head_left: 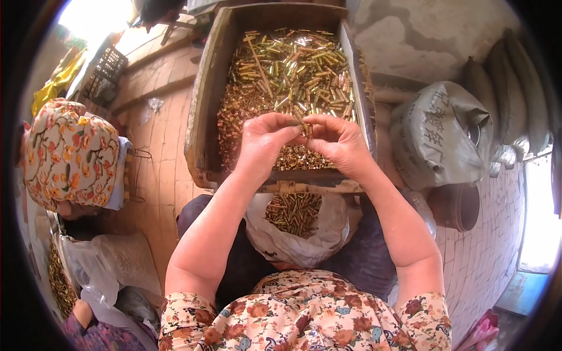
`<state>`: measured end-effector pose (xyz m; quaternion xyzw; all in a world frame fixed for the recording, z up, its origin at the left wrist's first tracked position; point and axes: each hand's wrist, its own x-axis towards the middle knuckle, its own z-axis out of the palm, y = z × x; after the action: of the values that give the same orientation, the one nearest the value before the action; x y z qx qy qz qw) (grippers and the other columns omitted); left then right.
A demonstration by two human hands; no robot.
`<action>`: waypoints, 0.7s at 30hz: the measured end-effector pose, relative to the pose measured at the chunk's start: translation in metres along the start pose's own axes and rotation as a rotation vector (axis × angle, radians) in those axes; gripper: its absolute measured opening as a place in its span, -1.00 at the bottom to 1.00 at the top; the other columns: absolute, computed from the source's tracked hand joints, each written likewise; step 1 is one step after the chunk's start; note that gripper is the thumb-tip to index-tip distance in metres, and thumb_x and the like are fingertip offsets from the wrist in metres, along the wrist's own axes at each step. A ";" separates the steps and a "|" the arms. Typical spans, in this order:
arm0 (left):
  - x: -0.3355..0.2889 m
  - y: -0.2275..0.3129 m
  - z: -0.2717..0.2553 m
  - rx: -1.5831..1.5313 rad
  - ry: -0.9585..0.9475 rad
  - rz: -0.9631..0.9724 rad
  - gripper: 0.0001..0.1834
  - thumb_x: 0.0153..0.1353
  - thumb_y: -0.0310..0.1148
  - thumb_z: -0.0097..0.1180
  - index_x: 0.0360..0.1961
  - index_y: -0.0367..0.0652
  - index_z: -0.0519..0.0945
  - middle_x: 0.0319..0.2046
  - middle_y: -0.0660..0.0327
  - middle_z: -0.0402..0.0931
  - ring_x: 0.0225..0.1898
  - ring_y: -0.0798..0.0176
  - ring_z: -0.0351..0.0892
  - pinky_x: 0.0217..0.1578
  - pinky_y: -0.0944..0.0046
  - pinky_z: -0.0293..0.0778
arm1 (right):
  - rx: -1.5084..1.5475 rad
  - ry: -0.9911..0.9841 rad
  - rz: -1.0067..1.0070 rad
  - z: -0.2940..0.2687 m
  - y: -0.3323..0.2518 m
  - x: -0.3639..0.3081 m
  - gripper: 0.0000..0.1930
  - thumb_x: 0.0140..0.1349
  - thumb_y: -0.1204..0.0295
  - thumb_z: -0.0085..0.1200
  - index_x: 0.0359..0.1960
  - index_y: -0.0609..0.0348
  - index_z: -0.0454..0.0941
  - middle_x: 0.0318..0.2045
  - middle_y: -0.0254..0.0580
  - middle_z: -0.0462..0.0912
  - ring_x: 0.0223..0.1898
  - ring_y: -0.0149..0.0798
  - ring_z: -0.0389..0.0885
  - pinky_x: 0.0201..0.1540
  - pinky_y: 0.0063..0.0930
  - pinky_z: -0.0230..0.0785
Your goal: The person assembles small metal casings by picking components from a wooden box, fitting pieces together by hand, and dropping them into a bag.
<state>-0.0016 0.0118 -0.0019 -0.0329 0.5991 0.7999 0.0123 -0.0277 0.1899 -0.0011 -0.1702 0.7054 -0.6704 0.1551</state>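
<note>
Over the near half of a wooden tray (206, 76), my left hand (264, 139) and my right hand (341, 141) meet at the fingertips. Both are closed in a pinch round a small brass-coloured metal piece (303, 126); its exact shape is partly covered by the fingers. Below them in the tray lie small coppery ring-like parts (239, 120). Farther back, many slim brass-coloured tubes (321, 61) are heaped loosely. A thin stick (258, 65) rests on the heap. Between my knees, under the tray's front edge, a white bag (262, 237) stands open with slim brass-coloured pieces (294, 213) inside.
A full grey-white sack (439, 131) stands right of the tray, with a brown bucket (462, 207) nearer. Long dark sacks (512, 93) lean behind. At left sits a person in a floral top (73, 155). Another person's sleeve (99, 330) shows lower left, beside clear plastic bags (111, 260).
</note>
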 end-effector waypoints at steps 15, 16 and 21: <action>-0.010 0.008 -0.005 -0.106 0.019 0.027 -0.89 0.17 -0.59 0.13 -0.27 -0.34 0.60 -0.41 0.15 0.62 -0.41 0.26 0.67 -0.28 0.32 0.61 | 0.505 0.278 0.065 0.016 -0.004 0.001 -0.89 0.15 0.52 0.24 -0.29 0.22 0.61 -0.39 -0.26 0.67 -0.37 -0.39 0.67 -0.28 -0.57 0.54; -0.010 0.009 -0.005 -0.124 0.024 0.018 -0.88 0.17 -0.59 0.12 -0.25 -0.34 0.60 -0.40 0.15 0.62 -0.41 0.26 0.67 -0.28 0.32 0.61 | 0.505 0.276 0.064 0.017 -0.004 0.001 -0.89 0.15 0.52 0.24 -0.29 0.22 0.61 -0.39 -0.26 0.67 -0.37 -0.39 0.67 -0.28 -0.57 0.54; -0.011 0.009 -0.006 -0.107 0.033 0.004 -0.87 0.18 -0.59 0.12 -0.23 -0.34 0.60 -0.40 0.14 0.62 -0.40 0.26 0.67 -0.28 0.32 0.60 | 0.537 0.277 0.058 0.018 -0.004 0.003 -0.92 0.16 0.54 0.22 -0.31 0.21 0.60 -0.40 -0.27 0.66 -0.38 -0.40 0.66 -0.29 -0.58 0.54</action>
<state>0.0091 0.0040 0.0055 -0.0454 0.5555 0.8302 -0.0011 -0.0222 0.1721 0.0025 -0.0098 0.5221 -0.8450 0.1158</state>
